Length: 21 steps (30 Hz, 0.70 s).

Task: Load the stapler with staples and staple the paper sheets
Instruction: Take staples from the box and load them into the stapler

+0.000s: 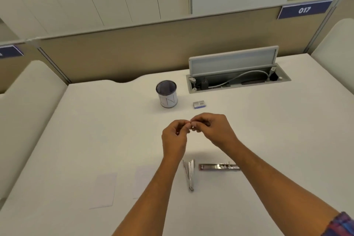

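My left hand (175, 136) and my right hand (212, 129) meet above the middle of the desk, fingertips pinched together on something small that I cannot make out, likely a strip of staples. Below them the stapler lies opened flat on the desk: its metal arm (189, 173) points toward me and its magazine part (218, 167) lies sideways, partly under my right forearm. A small staple box (199, 105) sits beyond the hands. Two pale paper sheets (104, 190) (142, 180) lie at the front left.
A mesh pen cup (166, 94) stands behind the hands, left of the staple box. An open cable hatch (237, 76) with a raised lid sits at the back right. Desk partitions (115, 57) border the white desk.
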{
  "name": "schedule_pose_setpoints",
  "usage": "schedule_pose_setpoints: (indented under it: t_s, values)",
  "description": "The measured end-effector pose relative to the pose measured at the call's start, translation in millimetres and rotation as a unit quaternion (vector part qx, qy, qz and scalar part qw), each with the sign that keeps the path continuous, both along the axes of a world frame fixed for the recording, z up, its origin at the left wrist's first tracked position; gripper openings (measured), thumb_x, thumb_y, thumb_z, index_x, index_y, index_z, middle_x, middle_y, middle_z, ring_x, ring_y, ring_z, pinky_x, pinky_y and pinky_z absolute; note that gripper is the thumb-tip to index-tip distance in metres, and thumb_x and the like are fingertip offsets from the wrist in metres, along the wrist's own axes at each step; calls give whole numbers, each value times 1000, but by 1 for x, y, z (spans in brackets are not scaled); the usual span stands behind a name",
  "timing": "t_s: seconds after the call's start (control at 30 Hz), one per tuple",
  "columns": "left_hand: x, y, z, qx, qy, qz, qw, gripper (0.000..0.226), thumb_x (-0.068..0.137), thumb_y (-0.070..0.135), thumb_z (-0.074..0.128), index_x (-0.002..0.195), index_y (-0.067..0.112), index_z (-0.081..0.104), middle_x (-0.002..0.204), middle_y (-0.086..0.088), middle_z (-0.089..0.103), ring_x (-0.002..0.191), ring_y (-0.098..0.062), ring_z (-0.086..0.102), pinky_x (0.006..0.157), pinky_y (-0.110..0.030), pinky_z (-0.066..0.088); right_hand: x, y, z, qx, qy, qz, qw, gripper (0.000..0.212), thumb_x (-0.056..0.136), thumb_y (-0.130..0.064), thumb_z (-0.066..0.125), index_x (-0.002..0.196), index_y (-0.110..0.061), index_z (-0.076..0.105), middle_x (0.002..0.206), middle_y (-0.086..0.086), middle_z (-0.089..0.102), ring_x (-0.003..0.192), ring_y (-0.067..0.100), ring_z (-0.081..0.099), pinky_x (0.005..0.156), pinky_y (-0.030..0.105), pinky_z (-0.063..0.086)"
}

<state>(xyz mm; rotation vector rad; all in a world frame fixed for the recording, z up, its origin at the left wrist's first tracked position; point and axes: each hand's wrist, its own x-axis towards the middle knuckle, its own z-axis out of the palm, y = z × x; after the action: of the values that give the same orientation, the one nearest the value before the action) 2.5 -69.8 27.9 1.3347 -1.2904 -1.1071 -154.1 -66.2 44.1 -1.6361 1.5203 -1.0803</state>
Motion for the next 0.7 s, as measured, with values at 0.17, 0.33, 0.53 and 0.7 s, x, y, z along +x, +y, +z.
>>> schedule_pose_setpoints:
  t_s: [0.17, 0.33, 0.53, 0.7]
  values:
    - [17, -99, 1, 30, 57, 94, 993, 17, 94, 17, 71, 86, 31, 74, 76, 11, 76, 73, -11, 73, 62, -18, 57, 43, -106, 2, -2, 12, -22, 1000, 16, 93, -24, 76, 106, -15, 78, 92, -3, 77, 83, 10, 74, 83, 25, 62]
    - [14, -134, -1, 51, 73, 131, 987, 26, 92, 12, 72, 79, 34, 74, 75, 12, 76, 77, -13, 74, 63, -17, 58, 51, -139, -5, -2, -19, -37, 999, 14, 89, -22, 81, 100, -13, 80, 85, -4, 77, 78, 8, 74, 77, 22, 62]
    - [19, -160, -3, 29, -31, 159, 986, 10, 95, 21, 71, 101, 21, 78, 94, 4, 77, 85, -14, 72, 82, -28, 61, 61, -175, -3, -2, 18, -74, 997, 14, 91, -22, 78, 103, -13, 79, 92, -2, 76, 85, 13, 73, 87, 31, 62]
    - [23, -176, -10, -47, -174, 152, 972, 14, 95, 16, 69, 107, 14, 77, 109, -3, 70, 90, -21, 69, 81, -27, 58, 65, -206, -4, -7, 179, -39, 983, 16, 98, -20, 69, 108, -12, 80, 111, 8, 76, 97, 21, 69, 95, 34, 57]
